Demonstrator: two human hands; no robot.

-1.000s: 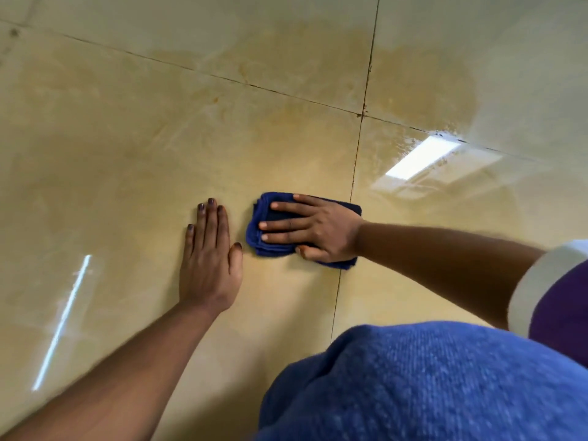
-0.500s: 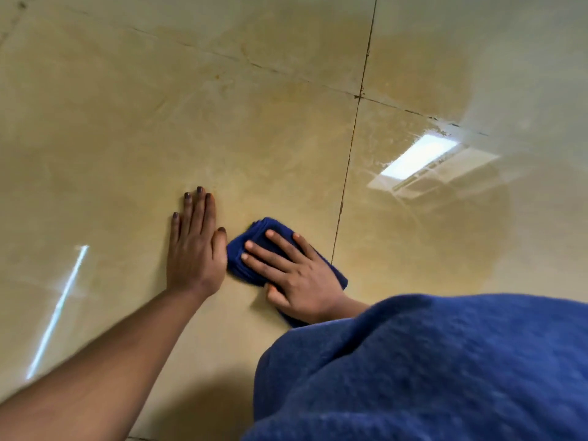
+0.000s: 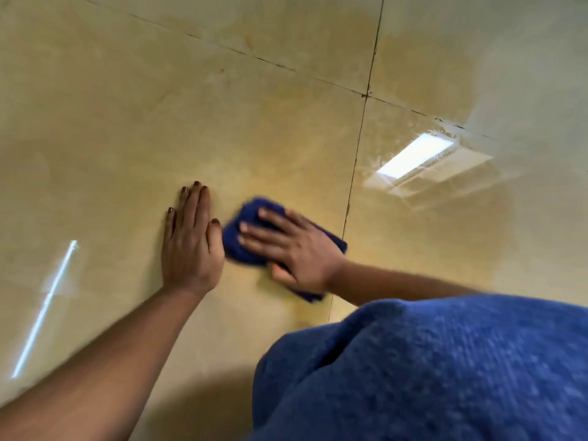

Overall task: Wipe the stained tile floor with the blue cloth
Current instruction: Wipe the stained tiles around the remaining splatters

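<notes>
Blue cloth [image 3: 248, 224] lies bunched flat on the tile floor [image 3: 127, 122], just left of the vertical grout line [image 3: 353, 186] that runs up to a four-tile crossing. Cloth is motion-blurred, edges soft. Right hand [image 3: 296, 246] lies on top of the cloth, fingers straight and spread, palm pressing down, not curled round it; part of the cloth shows past the fingertips and part under the wrist. Left hand [image 3: 191, 243] is flat on the floor just left of the cloth, fingers straight and together, dark nail polish, thumb tip touching or nearly touching the cloth edge, cannot tell which. It holds nothing. Both forearms are bare; the left comes in from the lower left corner, the right from behind the knee.

Floor is glossy beige tile with a yellowish-brown stain spread around the cloth and on both sides of the grout line, fading to paler tile farther right. Rectangular ceiling light reflection [image 3: 413, 157] sits right of the grout line, well apart from the cloth. Thin bright streak reflection [image 3: 44, 307] is far left of the left hand. Blue textured fabric over the person's knee [image 3: 429, 370] fills the lower right, below the cloth.
</notes>
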